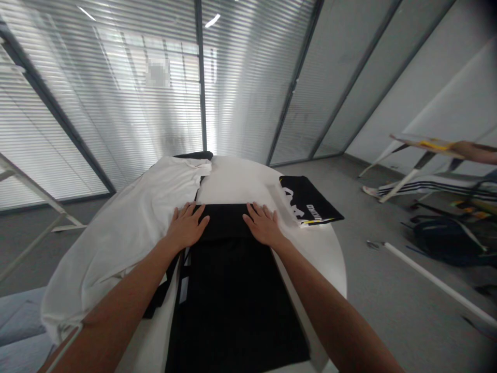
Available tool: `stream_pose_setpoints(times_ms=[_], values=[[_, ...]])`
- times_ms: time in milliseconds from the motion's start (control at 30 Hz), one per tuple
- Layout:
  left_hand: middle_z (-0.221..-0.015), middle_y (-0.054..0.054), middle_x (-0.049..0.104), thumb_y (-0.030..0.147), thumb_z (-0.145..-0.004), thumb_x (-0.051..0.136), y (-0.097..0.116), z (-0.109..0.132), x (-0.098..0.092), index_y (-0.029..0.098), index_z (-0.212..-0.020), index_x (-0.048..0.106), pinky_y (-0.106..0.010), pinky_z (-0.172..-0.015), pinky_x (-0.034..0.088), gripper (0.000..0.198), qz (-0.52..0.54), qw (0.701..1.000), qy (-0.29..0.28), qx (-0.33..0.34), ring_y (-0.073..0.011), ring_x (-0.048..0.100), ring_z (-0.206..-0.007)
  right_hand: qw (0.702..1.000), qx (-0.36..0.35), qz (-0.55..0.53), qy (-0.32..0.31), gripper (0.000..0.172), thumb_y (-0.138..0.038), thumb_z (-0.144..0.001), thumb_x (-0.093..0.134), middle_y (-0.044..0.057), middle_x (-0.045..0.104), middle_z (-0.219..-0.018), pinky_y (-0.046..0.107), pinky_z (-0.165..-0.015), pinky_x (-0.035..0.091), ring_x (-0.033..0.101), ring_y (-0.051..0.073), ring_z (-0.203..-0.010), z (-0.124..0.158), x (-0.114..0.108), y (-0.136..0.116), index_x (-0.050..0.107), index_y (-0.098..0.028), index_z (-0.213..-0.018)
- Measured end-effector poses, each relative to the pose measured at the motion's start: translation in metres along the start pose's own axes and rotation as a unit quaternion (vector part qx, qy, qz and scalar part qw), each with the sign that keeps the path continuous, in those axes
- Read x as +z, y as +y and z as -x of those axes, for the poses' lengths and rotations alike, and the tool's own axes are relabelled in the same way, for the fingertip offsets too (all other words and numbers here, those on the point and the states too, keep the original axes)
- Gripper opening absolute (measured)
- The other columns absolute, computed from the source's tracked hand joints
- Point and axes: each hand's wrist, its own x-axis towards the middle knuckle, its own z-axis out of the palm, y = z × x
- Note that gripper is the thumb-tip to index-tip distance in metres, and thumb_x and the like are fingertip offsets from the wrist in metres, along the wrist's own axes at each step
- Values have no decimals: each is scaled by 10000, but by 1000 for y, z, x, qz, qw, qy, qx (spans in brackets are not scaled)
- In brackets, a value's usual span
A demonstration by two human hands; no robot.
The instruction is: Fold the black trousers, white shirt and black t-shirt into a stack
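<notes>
Hands: two, bare, both spread open and pressed palm-down, gripping nothing.
Left hand (187, 226): at the far left corner of the large plain black fabric garment (233, 300), fingertips on its edge, heel towards the white cloth beside it.
Right hand (264, 224): flat on the far right corner of the same garment, fingers pointing away.
Black garment, count: one.
Black garment, look: matte, smooth, unprinted; laid out as a long rectangle, with its far edge a straight folded band running between the two hands; dark strips trailing along its left side.
Black garment, place: middle of the round white table (332, 248), reaching from the near rim up to the hands.
Cloths on table: four counted.
White fabric garment (135, 223): one, rumpled, just left of the black one, draped over the table's left rim.
Folded black cloth with white lettering and a yellow stripe (308, 204): one, right of the right hand, near but apart.
Dark cloth (194, 155): one, at the far rim, mostly hidden.
Another person's arm (476, 152): one, at the right edge, well apart.
Floor, right: one black bag (442, 238), one white pole (430, 280).
</notes>
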Motion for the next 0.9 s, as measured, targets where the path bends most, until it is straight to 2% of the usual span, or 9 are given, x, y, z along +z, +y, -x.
stream_pose_setpoints(times_ms=[100,200,367,467,567,733,900], values=[[-1555,-131,334,545,-950,266,-2,0,0,217,-1472,406,-594,-1127,153,632,-13,1000,19,-18,-356,244,-1438,999,26,-8,18,604,-544,-981,290,112,323,-1555,665,-1106,106,199,386,-1440,-3,1,4,332,-249,-1507],[-1496,-171,415,524,-949,271,-3,-1,-2,175,-1435,449,-599,-1109,188,625,-32,997,50,-46,-366,313,-1399,997,55,-9,44,579,-509,-986,303,156,379,-1516,646,-1112,111,214,377,-1434,-5,-1,6,446,-181,-1441],[-1351,-230,534,505,-925,328,-6,-3,-5,95,-1283,575,-584,-1063,267,598,-56,988,86,-113,-393,402,-1309,995,72,-21,60,486,-465,-977,346,146,483,-1431,592,-1110,186,322,346,-1376,-9,-7,8,595,-191,-1293],[-1317,-228,548,506,-917,333,-8,-4,-7,101,-1193,629,-555,-1048,298,572,-53,989,78,-113,-387,431,-1274,995,67,-45,57,450,-437,-957,401,143,503,-1408,557,-1109,208,377,316,-1337,-11,-8,8,598,-194,-1281],[-1326,-208,544,500,-909,355,-8,-5,-7,130,-1179,641,-531,-1059,292,541,-35,992,77,-99,-371,424,-1284,993,74,-65,58,431,-415,-938,443,133,527,-1388,544,-1103,219,403,312,-1318,-12,-10,6,598,-199,-1277],[-1305,-164,582,461,-900,396,-7,-6,-8,178,-1309,567,-511,-1049,306,526,9,994,77,-78,-347,472,-1246,990,86,-85,66,410,-395,-921,467,120,616,-1287,525,-1063,292,496,314,-1245,-12,-17,4,622,-213,-1254],[-1258,-136,626,398,-893,422,-9,-8,-8,203,-1380,483,-501,-1035,333,528,39,993,87,-64,-329,519,-1211,980,81,-159,82,375,-341,-896,506,66,702,-1130,377,-976,421,613,244,-1104,-14,-17,8,642,-238,-1230]])
